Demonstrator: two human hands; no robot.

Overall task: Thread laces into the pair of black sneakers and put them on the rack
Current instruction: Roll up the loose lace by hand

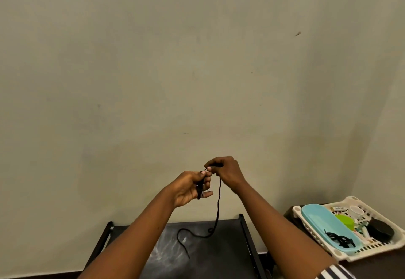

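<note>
My left hand [192, 187] and my right hand [225, 172] are raised in front of the wall, close together, each gripping part of a black shoelace [218, 208]. The left hand holds a short bunched end of it. From the right hand the lace hangs down and its tail curls on the black top shelf of the rack [230, 248]. No sneakers are in view.
A white slotted basket [306, 217] stands at the lower right on a dark surface. It holds a light blue tray [324, 224] with another black lace [338, 240], a green lid [345, 221] and a round black object [380, 230]. A plain wall fills the rest.
</note>
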